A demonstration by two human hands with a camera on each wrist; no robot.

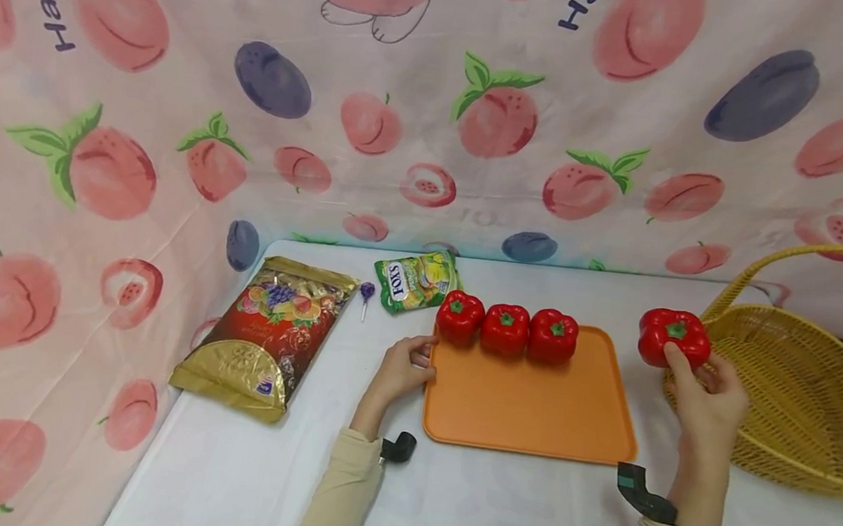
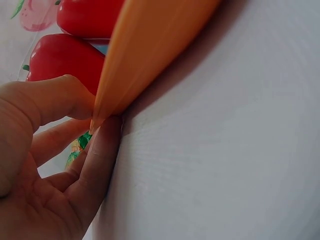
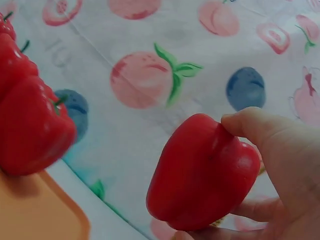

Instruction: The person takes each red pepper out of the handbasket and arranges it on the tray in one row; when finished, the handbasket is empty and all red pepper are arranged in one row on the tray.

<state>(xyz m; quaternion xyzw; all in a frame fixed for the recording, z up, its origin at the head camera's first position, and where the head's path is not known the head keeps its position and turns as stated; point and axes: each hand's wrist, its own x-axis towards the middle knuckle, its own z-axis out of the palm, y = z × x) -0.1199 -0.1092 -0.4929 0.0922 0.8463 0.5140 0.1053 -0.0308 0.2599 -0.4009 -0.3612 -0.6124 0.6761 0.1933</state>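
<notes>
In the head view my right hand (image 1: 711, 397) grips a red bell pepper (image 1: 674, 339) in the air, between the orange tray and the wicker basket (image 1: 801, 396). The right wrist view shows the same pepper (image 3: 202, 172) between thumb and fingers. My left hand (image 1: 402, 370) pinches the left edge of the orange tray (image 1: 529, 406); in the left wrist view the thumb is on top of the tray rim (image 2: 145, 50) and a finger lies under it. Three red peppers (image 1: 506, 330) stand in a row along the tray's back edge, green stems up.
Left of the tray lie a large gold-and-red candy bag (image 1: 272, 333), a purple lollipop (image 1: 367, 292) and a green FOX'S candy pouch (image 1: 420, 281). The basket's tall handle (image 1: 752, 267) arches up on the right. A fruit-printed cloth (image 1: 398, 186) hangs behind the white table.
</notes>
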